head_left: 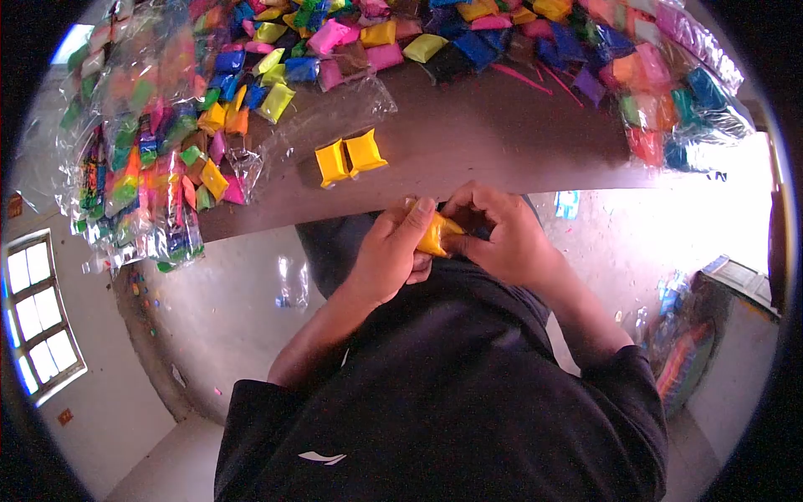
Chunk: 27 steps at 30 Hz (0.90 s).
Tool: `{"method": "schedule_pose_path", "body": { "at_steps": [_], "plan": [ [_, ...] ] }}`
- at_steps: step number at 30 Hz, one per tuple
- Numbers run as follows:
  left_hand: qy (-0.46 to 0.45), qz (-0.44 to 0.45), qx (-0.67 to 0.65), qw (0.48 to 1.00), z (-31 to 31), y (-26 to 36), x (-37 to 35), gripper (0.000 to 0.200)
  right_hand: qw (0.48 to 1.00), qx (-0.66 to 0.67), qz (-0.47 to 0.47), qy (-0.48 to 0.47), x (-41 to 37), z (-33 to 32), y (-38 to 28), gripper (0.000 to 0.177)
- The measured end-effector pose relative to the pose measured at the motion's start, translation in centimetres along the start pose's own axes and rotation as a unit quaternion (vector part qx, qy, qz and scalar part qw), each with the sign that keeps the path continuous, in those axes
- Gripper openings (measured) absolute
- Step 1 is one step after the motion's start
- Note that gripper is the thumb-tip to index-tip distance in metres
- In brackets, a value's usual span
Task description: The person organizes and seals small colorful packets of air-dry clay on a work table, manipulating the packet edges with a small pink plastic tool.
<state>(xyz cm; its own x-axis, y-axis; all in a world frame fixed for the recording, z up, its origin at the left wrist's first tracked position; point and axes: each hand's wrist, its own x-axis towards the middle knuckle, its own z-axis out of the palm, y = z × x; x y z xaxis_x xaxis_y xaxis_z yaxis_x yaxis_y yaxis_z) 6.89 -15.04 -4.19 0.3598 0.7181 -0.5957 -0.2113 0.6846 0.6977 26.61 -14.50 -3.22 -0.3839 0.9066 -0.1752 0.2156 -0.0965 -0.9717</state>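
Just off the worktop's (519, 134) near edge, a yellow pkt (434, 236) is gripped betw. L hand (386, 253) & R hand (508, 241), fingers closed on it. Pinch or twist too hard & the thin wrap might split; a loose grip could drop it to the floor (251, 301). Two spare pkts (332, 163) lie nr. the edge, easily knocked. Clear film (355, 102) beside them may snag fingers; mixed pkts (381, 35) & bulky bags (146, 159) block the far side.
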Motion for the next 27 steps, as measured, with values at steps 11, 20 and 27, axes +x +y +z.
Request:
{"method": "schedule_pose_path", "body": {
  "at_steps": [11,20,27],
  "plan": [
    [-0.039,-0.013,0.006,0.999,-0.2,0.9,0.1,0.033,0.997,0.061,-0.045,-0.028,0.2,-0.8,0.4,0.03],
    [-0.001,-0.009,0.0,1.0,-0.4,-0.6,0.5,0.032,0.992,-0.079,-0.086,0.044,0.4,0.1,0.0,0.022],
    [0.013,-0.006,-0.005,1.0,0.2,-1.3,0.4,0.036,0.972,-0.172,-0.116,0.11,0.5,1.4,0.6,0.013]
  ]
}}
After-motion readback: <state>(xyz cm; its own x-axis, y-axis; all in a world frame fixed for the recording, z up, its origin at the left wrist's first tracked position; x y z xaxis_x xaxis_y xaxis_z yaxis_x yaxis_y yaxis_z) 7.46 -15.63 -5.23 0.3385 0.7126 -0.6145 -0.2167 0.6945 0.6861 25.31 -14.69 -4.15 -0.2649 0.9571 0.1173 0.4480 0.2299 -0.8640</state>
